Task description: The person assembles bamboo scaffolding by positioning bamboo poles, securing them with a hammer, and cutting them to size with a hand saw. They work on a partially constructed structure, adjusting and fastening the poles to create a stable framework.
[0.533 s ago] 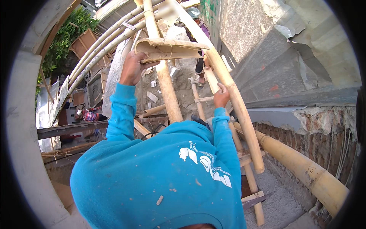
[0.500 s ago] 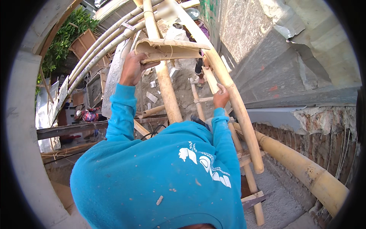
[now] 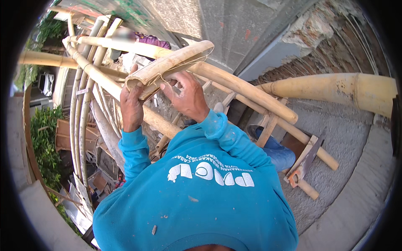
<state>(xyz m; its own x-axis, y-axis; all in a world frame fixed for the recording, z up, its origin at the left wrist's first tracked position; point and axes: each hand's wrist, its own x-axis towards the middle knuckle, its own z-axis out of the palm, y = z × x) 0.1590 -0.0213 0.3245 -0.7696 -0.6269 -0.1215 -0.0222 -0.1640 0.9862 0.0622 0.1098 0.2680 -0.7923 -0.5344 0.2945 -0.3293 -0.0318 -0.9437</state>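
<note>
Head view: shows, nearest, a turquoise sweatshirt with white print and bits of debris on its front. Holds a split length of bamboo up ahead of the chest, slanting upward to the right, hollow side turned down. Grips its lower left end with the left hand, thumb and fingers closed on the edge. Has the right hand at the hollow side, fingers bent, close by loose fibres — cannot tell whether pinching one or just touching the rim. Shows, to the right, a jeans-clad leg beside a ladder, with an orange-handled saw against a rung. Shows beyond the held piece two bamboo poles meeting at upper left, plus a thicker bamboo pole at right. Shows, farther off, a co-worker in purple near a grey wall — and, leftward, leafy green shrubs.
</note>
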